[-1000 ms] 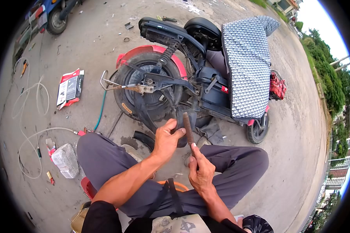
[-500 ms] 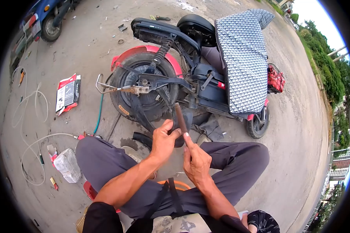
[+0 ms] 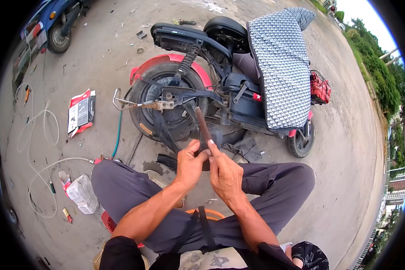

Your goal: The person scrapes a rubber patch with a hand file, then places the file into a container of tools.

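The left hand (image 3: 189, 165) pinches the black inner tube (image 3: 164, 131), which hangs out of the back wheel (image 3: 138, 118), not tucked in. The right hand (image 3: 226, 176) closes round a rusty file (image 3: 202, 126).

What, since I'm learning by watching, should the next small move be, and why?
Probably a short, light stroke of the file-like tool by the right hand: an index fingertip lies on it, while the left hand pinches the black rubber that it seems to cross.

ok so a blue vehicle (image 3: 48, 16) is sitting top left; green trees (image 3: 377, 65) are running down the right side; buildings (image 3: 398, 185) are showing kinda sideways there too
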The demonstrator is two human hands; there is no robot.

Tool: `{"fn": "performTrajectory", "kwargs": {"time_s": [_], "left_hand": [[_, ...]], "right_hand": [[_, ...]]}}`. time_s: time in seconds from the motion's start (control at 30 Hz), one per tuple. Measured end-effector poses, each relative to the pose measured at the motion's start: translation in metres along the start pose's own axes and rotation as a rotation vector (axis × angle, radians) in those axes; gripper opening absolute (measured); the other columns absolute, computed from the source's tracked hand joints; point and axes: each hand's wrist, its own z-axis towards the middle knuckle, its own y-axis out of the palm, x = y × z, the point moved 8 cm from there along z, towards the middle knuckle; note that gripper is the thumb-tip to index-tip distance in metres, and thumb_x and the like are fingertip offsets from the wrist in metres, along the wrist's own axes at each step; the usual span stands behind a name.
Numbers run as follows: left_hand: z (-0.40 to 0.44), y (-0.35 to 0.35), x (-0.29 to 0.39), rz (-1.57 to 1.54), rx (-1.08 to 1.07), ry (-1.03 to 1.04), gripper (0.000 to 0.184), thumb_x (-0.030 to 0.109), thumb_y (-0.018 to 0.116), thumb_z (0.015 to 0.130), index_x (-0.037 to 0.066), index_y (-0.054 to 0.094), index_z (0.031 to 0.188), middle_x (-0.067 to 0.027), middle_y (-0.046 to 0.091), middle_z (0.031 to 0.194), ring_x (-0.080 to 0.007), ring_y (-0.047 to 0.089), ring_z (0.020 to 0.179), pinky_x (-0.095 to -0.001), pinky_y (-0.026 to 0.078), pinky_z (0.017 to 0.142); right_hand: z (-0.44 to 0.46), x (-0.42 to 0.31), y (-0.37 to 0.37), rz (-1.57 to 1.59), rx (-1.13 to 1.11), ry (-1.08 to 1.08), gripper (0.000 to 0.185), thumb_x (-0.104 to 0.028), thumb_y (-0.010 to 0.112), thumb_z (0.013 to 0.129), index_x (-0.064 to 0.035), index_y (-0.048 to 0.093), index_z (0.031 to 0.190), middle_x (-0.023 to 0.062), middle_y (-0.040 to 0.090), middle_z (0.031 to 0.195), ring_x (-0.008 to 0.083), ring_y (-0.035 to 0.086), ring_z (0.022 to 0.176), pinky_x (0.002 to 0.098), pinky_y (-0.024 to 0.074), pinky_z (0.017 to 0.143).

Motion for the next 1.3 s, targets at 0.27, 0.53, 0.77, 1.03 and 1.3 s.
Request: {"fn": "performTrajectory", "kwargs": {"time_s": [0.27, 0.53, 0.77, 1.03, 1.3], "left_hand": [[-0.001, 0.003, -0.004, 0.048, -0.017, 0.011, 0.014, -0.002, 0.074, 0.103, -0.003, 0.080, 0.116, 0.0050, 0.062, 0.107, -0.0059, 0.059, 0.099, -0.0271, 0.051, 0.087], [0.001, -0.002, 0.008, 0.003, -0.021, -0.008, 0.011, -0.002, 0.074, 0.104, -0.002, 0.078, 0.115, 0.0056, 0.064, 0.107, -0.0053, 0.060, 0.100, -0.0257, 0.051, 0.090], [0.005, -0.003, -0.008, 0.017, -0.046, 0.009, 0.008, -0.004, 0.071, 0.105, 0.000, 0.076, 0.110, 0.0057, 0.062, 0.105, -0.0051, 0.063, 0.100, -0.0262, 0.053, 0.086], [0.003, -0.005, -0.005, -0.010, -0.026, 0.026, 0.012, -0.005, 0.072, 0.101, -0.006, 0.078, 0.112, 0.0034, 0.061, 0.110, -0.0063, 0.063, 0.098, -0.0259, 0.053, 0.086], [0.004, -0.005, 0.000, 0.002, -0.049, -0.005, 0.012, -0.001, 0.075, 0.102, -0.004, 0.079, 0.113, 0.0042, 0.065, 0.109, -0.0049, 0.062, 0.096, -0.0251, 0.053, 0.087]], "right_hand": [[-0.068, 0.009, -0.010, -0.008, 0.035, 0.032, 0.066, 0.003, 0.076, 0.096, -0.0110, 0.065, 0.160, 0.0116, 0.065, 0.081, 0.0302, 0.067, 0.067, 0.0448, 0.0522, 0.061], [-0.023, 0.009, -0.029, 0.140, 0.227, -0.019, 0.052, 0.002, 0.071, 0.103, -0.0050, 0.069, 0.154, 0.0171, 0.077, 0.099, 0.0327, 0.073, 0.073, 0.0421, 0.0566, 0.066], [-0.020, 0.004, -0.005, 0.017, 0.081, -0.011, 0.063, 0.001, 0.074, 0.100, -0.0105, 0.064, 0.161, 0.0121, 0.066, 0.084, 0.0316, 0.068, 0.068, 0.0457, 0.0528, 0.063], [-0.072, 0.005, -0.014, 0.019, 0.064, 0.003, 0.067, 0.003, 0.075, 0.096, -0.0110, 0.064, 0.161, 0.0108, 0.064, 0.081, 0.0313, 0.066, 0.066, 0.0444, 0.0522, 0.062], [-0.003, 0.006, -0.018, 0.075, 0.128, -0.054, 0.060, 0.007, 0.072, 0.098, -0.0030, 0.066, 0.157, 0.0126, 0.067, 0.080, 0.0293, 0.066, 0.063, 0.0419, 0.0534, 0.062]]}}
